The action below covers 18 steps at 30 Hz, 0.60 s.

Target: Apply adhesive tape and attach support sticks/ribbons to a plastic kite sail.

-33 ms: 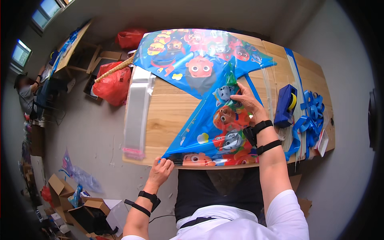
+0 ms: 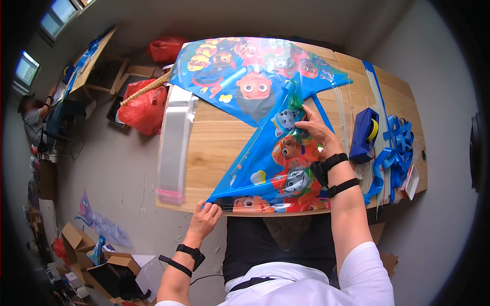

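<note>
A shiny blue kite sail [image 2: 242,171] of thin plastic film, printed with cartoon characters, lies folded along the near edge of the wooden table. At its near left corner, my left hand [image 2: 205,217] is closed in a pinch on the film. My right hand [image 2: 319,130] rests on the sail's upper right part, thumb and forefinger apart. Its other fingers are partly hidden. Beyond it, a second printed sail [image 2: 219,76] spreads over the far side of the table, touching the folded one. A narrow blue strip [image 2: 323,115] runs beside my right hand.
To the right stand a blue tape dispenser [image 2: 361,135], thin pale rods [image 2: 380,92] and a heap of blue ribbon [image 2: 400,148]. Clear plastic sleeves [image 2: 174,148] line the table's left edge. Red bags [image 2: 145,109] and open cartons [image 2: 109,265] occupy the floor. Another person [image 2: 35,120] sits far left.
</note>
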Tool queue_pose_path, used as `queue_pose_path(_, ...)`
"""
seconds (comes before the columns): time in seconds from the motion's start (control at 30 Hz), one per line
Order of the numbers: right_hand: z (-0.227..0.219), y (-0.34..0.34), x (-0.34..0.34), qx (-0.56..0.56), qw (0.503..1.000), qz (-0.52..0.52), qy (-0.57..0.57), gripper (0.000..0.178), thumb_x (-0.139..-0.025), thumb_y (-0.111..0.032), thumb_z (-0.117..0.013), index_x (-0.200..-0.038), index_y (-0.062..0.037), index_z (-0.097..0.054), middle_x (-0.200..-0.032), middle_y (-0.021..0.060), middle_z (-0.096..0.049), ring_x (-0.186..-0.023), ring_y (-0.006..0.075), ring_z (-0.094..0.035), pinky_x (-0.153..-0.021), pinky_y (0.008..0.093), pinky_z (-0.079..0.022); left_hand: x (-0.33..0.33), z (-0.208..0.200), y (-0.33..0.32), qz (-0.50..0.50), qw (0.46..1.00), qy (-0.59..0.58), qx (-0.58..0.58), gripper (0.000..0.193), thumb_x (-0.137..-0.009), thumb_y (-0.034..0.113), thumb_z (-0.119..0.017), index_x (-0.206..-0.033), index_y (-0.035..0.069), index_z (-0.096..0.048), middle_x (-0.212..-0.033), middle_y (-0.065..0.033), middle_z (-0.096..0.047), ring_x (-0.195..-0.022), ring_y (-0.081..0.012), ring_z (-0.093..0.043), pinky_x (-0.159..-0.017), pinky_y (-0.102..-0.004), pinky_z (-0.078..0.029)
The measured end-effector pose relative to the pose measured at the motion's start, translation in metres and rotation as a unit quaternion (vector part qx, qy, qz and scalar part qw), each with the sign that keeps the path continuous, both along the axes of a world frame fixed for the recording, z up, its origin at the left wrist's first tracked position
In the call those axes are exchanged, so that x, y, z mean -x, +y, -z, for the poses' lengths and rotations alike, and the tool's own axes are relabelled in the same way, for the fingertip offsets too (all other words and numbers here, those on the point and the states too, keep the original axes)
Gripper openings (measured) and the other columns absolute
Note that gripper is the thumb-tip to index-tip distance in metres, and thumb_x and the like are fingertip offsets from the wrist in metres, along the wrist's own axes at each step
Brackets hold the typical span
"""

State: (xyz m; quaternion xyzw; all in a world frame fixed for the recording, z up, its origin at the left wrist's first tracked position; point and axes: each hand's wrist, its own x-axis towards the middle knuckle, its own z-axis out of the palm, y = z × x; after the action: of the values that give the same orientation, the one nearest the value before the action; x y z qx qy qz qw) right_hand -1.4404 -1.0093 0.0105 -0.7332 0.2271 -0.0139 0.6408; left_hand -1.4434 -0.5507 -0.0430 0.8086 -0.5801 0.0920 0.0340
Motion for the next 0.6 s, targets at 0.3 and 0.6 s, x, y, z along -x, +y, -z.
queue_pose_path(0.3,0.006,-0.024,-0.007,-0.234,0.972,0.02,-0.025,0.03,-0.081,-0.007,-0.064,-0.111,-0.0051,-0.062,-0.084,0.0004,-0.062,-0.075,0.01,-0.058,-0.072,0.024,-0.047,0.001,-0.004,-0.003,0.007,0.998,0.064,0.004,0.012,-0.078,0.009,-0.059,-0.088,0.008,-0.066,-0.087,-0.0032,-0.057,-0.087,-0.0193,-0.056,-0.089,-0.0372,-0.041)
queue_pose_path(0.6,-0.012,-0.01,-0.019,-0.199,0.979,-0.028,0.023,0.021,-0.09,-0.025,-0.068,-0.101,-0.0082,-0.065,-0.082,-0.0051,-0.06,-0.073,0.0045,-0.054,-0.064,0.0211,-0.045,-0.003,-0.013,-0.001,-0.004,0.996,0.074,-0.055,0.013,-0.077,0.01,-0.059,-0.088,0.009,-0.066,-0.091,-0.0034,-0.058,-0.091,-0.0196,-0.057,-0.093,-0.0389,-0.04)
